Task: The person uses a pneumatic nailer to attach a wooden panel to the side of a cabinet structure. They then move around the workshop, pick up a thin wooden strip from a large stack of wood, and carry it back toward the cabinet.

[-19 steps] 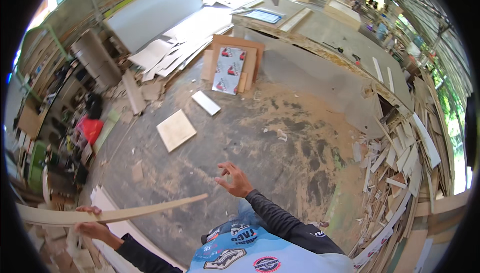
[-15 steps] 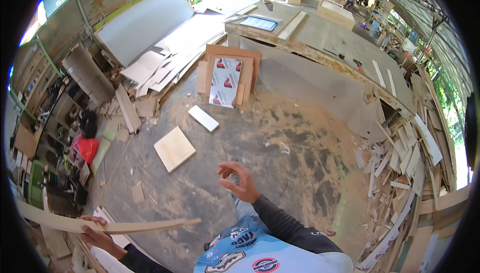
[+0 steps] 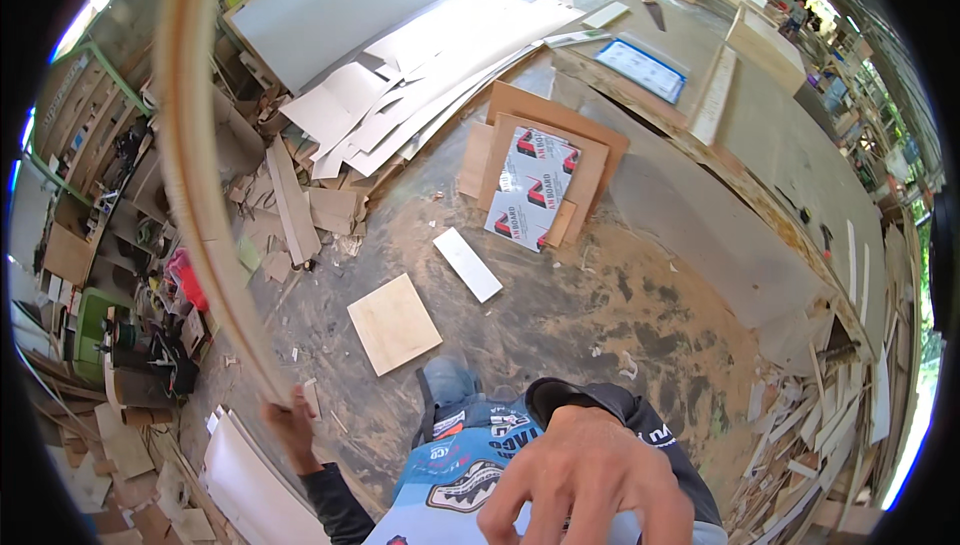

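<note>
My left hand (image 3: 290, 429) is closed around the lower end of a long, pale wooden strip (image 3: 195, 175). The strip rises steeply and bends past the upper edge of the picture, with its upper part blurred. Close in front of my chest, large in view, is my right hand (image 3: 600, 475). Its fingers are bent but spread apart, nothing shows in them, and the lower edge cuts off the fingertips. On the floor ahead lie a square wooden board (image 3: 395, 325) and a narrow white board (image 3: 467, 265).
A silver-wrapped panel (image 3: 533, 185) and brown boards lean against a large workbench (image 3: 760, 135). White sheets (image 3: 430, 95) are piled at the far left. Wood offcuts (image 3: 815, 435) heap up on the right. Cluttered shelving (image 3: 95, 160) lines the left side.
The wooden strip has swung from nearly level to steeply upright in my left hand. My right hand has come back and up toward my chest. The view has turned left.
</note>
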The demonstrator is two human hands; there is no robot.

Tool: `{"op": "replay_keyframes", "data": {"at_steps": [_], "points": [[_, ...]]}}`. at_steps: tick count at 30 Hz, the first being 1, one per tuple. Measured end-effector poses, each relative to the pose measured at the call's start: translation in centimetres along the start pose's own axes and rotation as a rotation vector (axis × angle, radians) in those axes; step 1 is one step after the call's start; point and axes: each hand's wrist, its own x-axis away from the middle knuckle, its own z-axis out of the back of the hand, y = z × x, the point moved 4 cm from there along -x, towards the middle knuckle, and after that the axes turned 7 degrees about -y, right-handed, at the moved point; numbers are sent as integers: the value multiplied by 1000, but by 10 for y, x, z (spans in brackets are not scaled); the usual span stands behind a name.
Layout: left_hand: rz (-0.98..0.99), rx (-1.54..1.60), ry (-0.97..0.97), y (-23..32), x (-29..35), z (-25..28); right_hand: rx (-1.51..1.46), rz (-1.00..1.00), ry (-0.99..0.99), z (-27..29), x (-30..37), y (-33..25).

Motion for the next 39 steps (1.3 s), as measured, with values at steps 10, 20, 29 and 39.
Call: {"op": "replay_keyframes", "data": {"at_steps": [10, 20, 29, 39], "points": [[7, -219, -253, -32, -268, -152, 60, -22, -169, 294, -47, 101], [-29, -35, -399, -28, -560, -269, 355, 122, -46, 532, -100, 165], [-45, -53, -522, -31, -792, -414, 533, 105, -190, 783, -134, 185], [-16, 87, -837, 66, -997, -610, 761, 129, 12, 998, -185, 123]]}}
